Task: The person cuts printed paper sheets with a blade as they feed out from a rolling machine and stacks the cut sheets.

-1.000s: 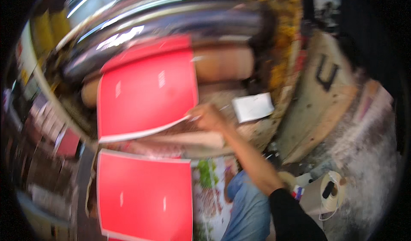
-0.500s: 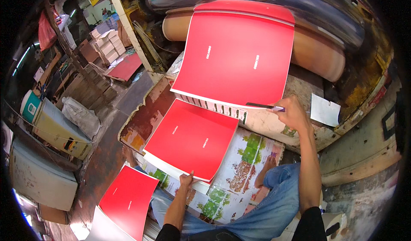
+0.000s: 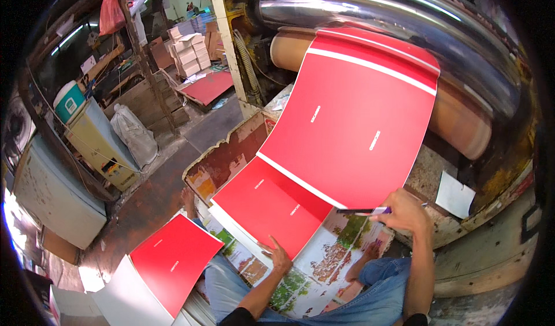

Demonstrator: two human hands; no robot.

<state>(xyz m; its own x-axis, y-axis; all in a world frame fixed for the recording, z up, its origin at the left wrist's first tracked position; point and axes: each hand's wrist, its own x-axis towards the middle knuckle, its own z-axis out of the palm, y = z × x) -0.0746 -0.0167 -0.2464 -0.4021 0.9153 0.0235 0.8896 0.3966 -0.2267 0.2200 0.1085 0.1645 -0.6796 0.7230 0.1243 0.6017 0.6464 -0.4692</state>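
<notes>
My right hand [image 3: 407, 211] is closed around a knife [image 3: 378, 211] with a purple handle. Its thin dark blade points left, along the lower edge of a large red printed sheet [image 3: 358, 118]. That sheet hangs down from the rollers, and its lower left edge overlaps a stack of red sheets [image 3: 272, 201] with white edges. On the near edge of the stack rests my left hand [image 3: 280, 259], fingers spread and nothing gripped. A second pile of red sheets [image 3: 173, 262] lies at lower left, beside my leg.
A shiny metal roller [image 3: 393, 22] crosses the top, with a brown roll [image 3: 462, 126] below it. A white paper piece [image 3: 455, 194] lies on the machine ledge at right. At left stand a yellowish cabinet [image 3: 104, 144] and a whitish sack [image 3: 133, 135].
The hanging sheet has come further down over the stack, and a white band now shows below the rollers. My left hand has gone from pinching the stack's edge to lying spread. The view has shifted.
</notes>
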